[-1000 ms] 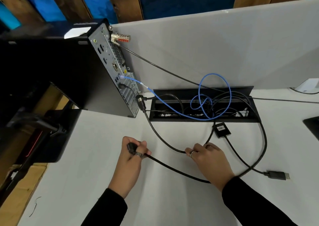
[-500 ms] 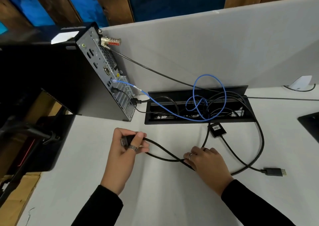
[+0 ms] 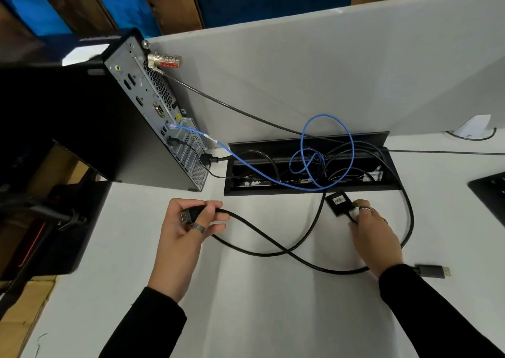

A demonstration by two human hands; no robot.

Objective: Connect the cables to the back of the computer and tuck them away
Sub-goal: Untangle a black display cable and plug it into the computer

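Note:
A black slim computer [image 3: 109, 128] stands upright at the left with its grey rear port panel [image 3: 161, 117] facing right. A blue network cable [image 3: 325, 150] and black leads are plugged into it. My left hand [image 3: 188, 229] is shut on the black plug [image 3: 191, 214] of a black cable [image 3: 262, 234] that curls over the white desk. My right hand [image 3: 374, 234] rests by a small black adapter box [image 3: 338, 200], fingers on its lead. Another loose plug [image 3: 431, 270] lies at the right.
An open black cable tray [image 3: 308, 191] sunk in the desk holds tangled cables. A grey divider panel [image 3: 328, 65] runs behind it. A combination lock [image 3: 165, 59] with a steel cable hangs off the computer. A dark object's corner [image 3: 489, 193] sits at the right edge.
My right hand let go of the cable in the middle of the desk and moved right and back to the adapter box. My left hand rose slightly toward the computer with the plug.

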